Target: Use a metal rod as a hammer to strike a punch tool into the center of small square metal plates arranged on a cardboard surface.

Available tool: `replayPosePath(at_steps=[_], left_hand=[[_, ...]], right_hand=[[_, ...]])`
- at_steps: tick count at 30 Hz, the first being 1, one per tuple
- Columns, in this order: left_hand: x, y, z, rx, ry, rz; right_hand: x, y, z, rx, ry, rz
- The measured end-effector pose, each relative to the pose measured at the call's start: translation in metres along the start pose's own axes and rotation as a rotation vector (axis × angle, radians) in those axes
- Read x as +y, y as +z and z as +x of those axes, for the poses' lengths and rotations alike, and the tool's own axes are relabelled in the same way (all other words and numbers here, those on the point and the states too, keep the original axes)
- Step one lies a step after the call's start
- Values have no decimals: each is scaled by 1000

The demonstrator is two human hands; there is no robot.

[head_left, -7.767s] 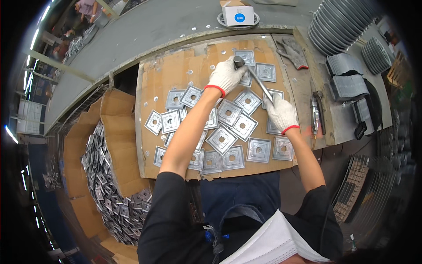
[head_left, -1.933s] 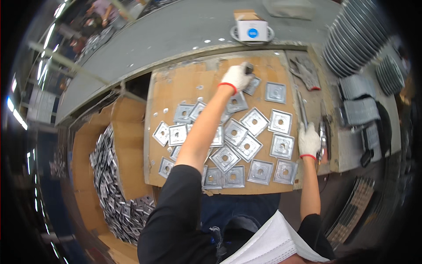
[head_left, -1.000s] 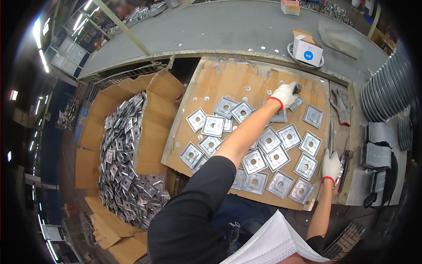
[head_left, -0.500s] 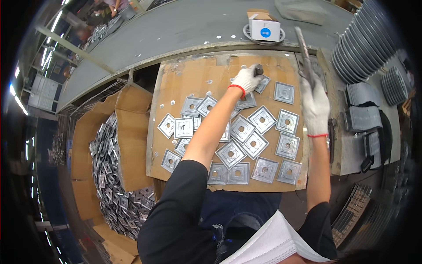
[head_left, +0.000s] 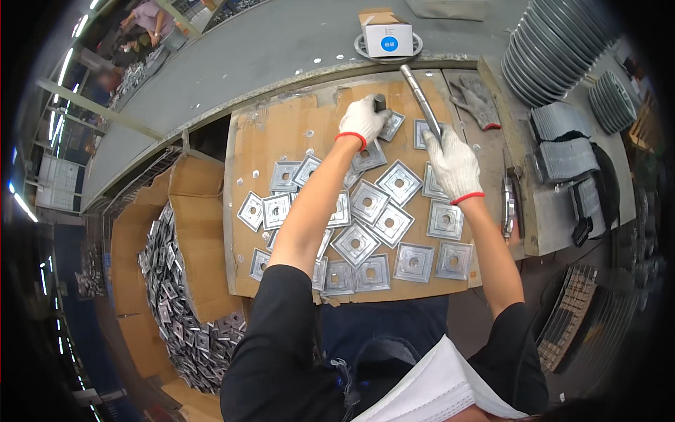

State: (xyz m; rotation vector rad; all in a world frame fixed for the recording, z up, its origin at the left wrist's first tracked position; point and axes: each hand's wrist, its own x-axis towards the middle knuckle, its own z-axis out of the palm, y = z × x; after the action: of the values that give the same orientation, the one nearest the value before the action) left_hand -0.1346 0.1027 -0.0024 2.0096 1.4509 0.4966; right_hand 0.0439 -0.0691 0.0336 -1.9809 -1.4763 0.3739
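My left hand point(head_left: 360, 119), in a white knit glove with a red cuff, is closed round a short dark cylinder point(head_left: 380, 103). The cylinder stands up at the edge of a square metal plate point(head_left: 395, 128) near the far side of the cardboard-covered board. My gloved right hand point(head_left: 454, 166) grips the lower end of a long metal rod point(head_left: 420, 97), which points up and to the left. Below that hand lies another square plate point(head_left: 444, 219). Several more such plates, each with a hole in the middle, overlap in a central heap point(head_left: 366, 202).
At left, a big cardboard box point(head_left: 200, 246) holds a pile of small metal parts point(head_left: 176, 309). A grey glove point(head_left: 478, 102) lies beyond the board's right edge. Stacked grey rings point(head_left: 548, 56) stand at far right. A white carton point(head_left: 387, 41) sits at the back.
My right hand has swung the rod leftward, from beyond the board's right edge to over the board, uncovering the grey glove. The left hand keeps its grip on the cylinder. The whole view has shifted.
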Motion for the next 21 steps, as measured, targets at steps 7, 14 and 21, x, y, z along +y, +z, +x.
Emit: replayPosePath(at_steps=[7,14,21], left_hand=[[16,-22,1,87,76,-105],[24,-37,1,91,114,-120],[41,-6,-11,37,105,-110]], right_hand=[[39,13,-41,-227,67,-242],[26,-23,-21,-120,179,-52],[126,-8,-31,-33,331,-241]])
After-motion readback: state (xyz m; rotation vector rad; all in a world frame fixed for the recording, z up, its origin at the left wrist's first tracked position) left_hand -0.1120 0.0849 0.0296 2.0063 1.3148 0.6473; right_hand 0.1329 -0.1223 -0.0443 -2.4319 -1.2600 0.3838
